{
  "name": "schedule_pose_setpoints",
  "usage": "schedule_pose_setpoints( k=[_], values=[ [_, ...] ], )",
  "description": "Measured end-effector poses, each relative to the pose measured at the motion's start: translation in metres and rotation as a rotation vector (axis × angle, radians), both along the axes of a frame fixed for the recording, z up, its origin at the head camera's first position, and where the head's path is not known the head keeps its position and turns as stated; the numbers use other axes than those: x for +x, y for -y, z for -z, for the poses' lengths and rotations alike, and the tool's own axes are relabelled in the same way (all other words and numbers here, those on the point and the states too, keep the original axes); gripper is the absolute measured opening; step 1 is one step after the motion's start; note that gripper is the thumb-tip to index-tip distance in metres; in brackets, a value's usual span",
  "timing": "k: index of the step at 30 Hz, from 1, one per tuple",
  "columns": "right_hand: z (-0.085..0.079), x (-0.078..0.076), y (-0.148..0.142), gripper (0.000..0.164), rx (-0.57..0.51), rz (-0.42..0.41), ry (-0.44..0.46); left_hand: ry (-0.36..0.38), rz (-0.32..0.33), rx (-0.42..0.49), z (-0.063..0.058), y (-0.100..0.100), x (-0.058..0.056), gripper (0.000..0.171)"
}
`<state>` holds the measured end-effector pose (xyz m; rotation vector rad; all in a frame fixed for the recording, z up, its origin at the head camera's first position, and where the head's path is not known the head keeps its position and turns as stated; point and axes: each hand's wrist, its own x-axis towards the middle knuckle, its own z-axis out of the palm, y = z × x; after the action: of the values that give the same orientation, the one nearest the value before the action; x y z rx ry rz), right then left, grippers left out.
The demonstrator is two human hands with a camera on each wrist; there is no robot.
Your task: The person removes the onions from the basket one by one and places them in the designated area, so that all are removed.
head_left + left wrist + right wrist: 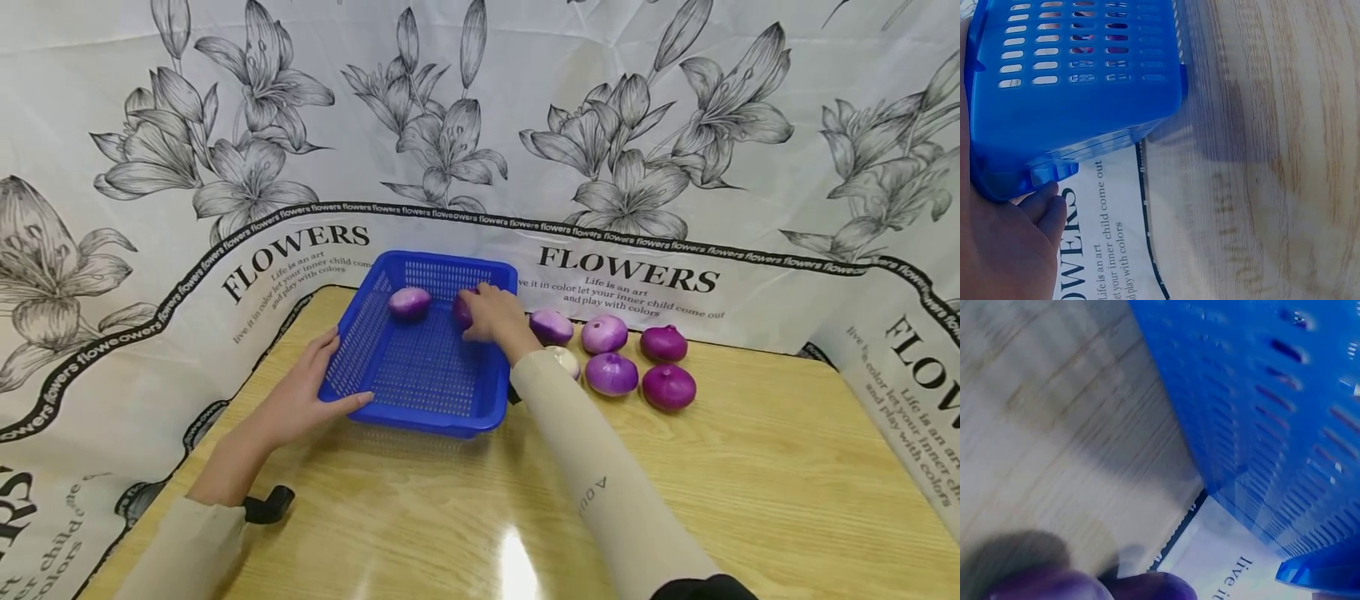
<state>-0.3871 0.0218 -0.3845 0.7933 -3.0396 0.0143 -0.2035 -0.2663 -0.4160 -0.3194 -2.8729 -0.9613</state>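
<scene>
A blue perforated plastic basket [423,375] stands on the table. My left hand [296,400] grips its left side near the front, thumb over the rim and fingers outside; in the left wrist view, the hand [1010,250] lies along the basket's rim. Reaching over the right wall, my right hand [497,317] holds a purple onion [462,310] inside the basket, partly hidden by the fingers. Another purple-and-white onion [409,304] lies at the back left of the basket. The right wrist view shows the basket's outer wall [1210,394], not the hand's grasp.
Right of the basket sit several onions in two rows, among them a dark purple onion [669,387], a lighter onion [611,374] and a whitish onion [564,361] partly behind the right sleeve. A flower-printed cloth [465,167] surrounds the wooden table [787,467] at the back and sides.
</scene>
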Motion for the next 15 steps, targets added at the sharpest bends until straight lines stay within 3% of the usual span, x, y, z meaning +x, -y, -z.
schedule_pose_setpoints(
  k=[7,15],
  values=[
    [-0.0017,0.0021,-0.0031,0.076,0.042,-0.116,-0.01,-0.016,-0.001,0.001,0.0008,0.0008,-0.0013,0.114],
    [-0.0009,0.0074,-0.0024,0.081,0.047,-0.145,0.037,0.0,-0.001,-0.007,0.0043,0.0028,0.0,0.113]
  ],
)
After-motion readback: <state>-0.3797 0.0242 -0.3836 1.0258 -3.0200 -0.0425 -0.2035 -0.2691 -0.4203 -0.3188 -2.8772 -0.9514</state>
